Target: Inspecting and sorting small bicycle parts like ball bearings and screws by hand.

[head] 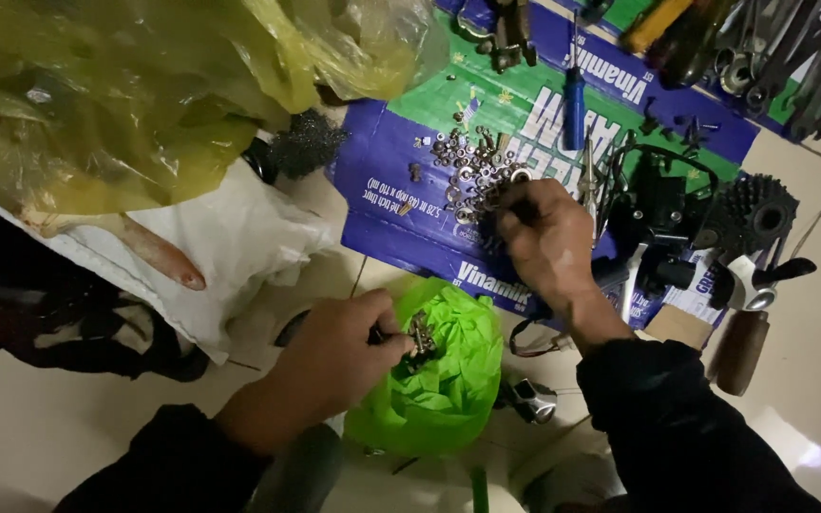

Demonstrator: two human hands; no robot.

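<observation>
Pinching a small cluster of metal fasteners (420, 334), your left hand (334, 361) is curled nearly closed, thumb and fingertips drawn together over the mouth of the bright green plastic bag (444, 380). The fasteners sit at your fingertips, just above the crumpled green plastic, and the bag itself lies on the pale floor (49, 427) between your two forearms.

Your right hand (548, 242) reaches further out, knuckles up, fingers bent down into the pile of nuts and washers (472, 176) spread on the flattened purple and green cardboard (401, 204). The fingertips touch the near edge of that pile; whether they have closed on any one piece you cannot tell, since the back of the hand hides them.

Beyond the pile, a blue-handled screwdriver (574, 104) lies on the cardboard, pointing away from you. To the right of your right hand sit black bicycle parts (662, 204) and a toothed black sprocket cluster (757, 214), with a brown wooden handle (741, 351) lying nearer you on the floor. A row of wrenches (791, 57) lies at the far right corner. A small metal part (529, 399) rests on the floor just right of the green bag. To your left are a white sack (230, 247) and a large yellow plastic bag (144, 95), with a dark wire brush (306, 142) between them and the cardboard.
</observation>
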